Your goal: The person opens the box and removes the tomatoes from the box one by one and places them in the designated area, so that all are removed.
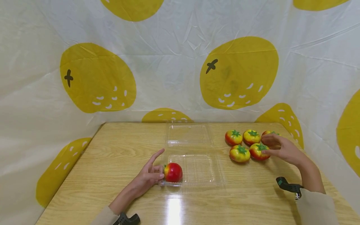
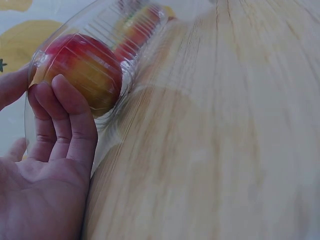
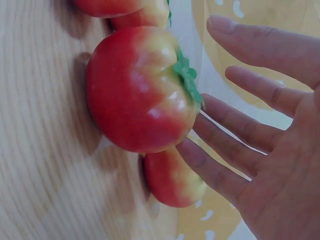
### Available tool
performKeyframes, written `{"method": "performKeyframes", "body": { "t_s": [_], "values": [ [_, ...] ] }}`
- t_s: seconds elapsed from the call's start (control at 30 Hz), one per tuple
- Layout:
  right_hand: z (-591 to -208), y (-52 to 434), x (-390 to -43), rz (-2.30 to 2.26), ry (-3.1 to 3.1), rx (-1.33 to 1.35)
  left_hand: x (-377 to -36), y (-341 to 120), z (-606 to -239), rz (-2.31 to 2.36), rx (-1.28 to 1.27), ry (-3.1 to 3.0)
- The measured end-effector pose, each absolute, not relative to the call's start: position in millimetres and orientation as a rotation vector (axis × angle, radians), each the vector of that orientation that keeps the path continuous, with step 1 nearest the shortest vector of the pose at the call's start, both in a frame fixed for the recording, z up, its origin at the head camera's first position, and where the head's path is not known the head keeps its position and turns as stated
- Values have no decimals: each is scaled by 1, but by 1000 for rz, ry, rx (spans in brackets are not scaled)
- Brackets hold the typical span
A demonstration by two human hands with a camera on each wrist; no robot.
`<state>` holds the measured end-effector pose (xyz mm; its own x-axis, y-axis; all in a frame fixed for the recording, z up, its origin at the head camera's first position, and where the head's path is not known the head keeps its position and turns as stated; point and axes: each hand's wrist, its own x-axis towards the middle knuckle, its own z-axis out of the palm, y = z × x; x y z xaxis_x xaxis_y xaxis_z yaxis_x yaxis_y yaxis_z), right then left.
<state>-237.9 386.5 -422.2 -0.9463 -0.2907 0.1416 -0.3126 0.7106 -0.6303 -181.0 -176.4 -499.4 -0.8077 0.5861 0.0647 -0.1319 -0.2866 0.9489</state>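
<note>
A clear plastic clamshell container (image 1: 203, 168) lies opened out on the table, its lid (image 1: 189, 134) folded back to the far side. One red tomato (image 1: 173, 172) with a yellow end sits in the base's near left corner. My left hand (image 1: 146, 178) pinches the base's left rim between thumb and fingers, index finger stretched out; the left wrist view shows fingertips (image 2: 65, 85) against the wall beside the tomato. Over at the right, my right hand (image 1: 284, 150) is spread around a red-yellow tomato (image 3: 142, 90) with a green calyx, its palm holding nothing.
Several more tomatoes (image 1: 240, 154) are grouped in two rows on the right of the wooden table (image 1: 121, 147). The farthest right one (image 1: 270, 133) is partly hidden by my right hand. A white curtain (image 1: 168, 68) with yellow fruit prints surrounds the table's back and sides.
</note>
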Motion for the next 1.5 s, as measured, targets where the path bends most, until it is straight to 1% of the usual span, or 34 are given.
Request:
{"method": "performKeyframes", "body": {
  "t_s": [0.27,0.53,1.5],
  "values": [
    [-415,380,-236,1024,-2896,446,-181,-177,-499,2129,569,1517],
    [-411,375,-235,1033,-2884,438,-181,-177,-500,2131,566,1514],
    [-391,337,-224,1046,-2760,584,-182,-177,-501,2138,568,1502]
  ]
}}
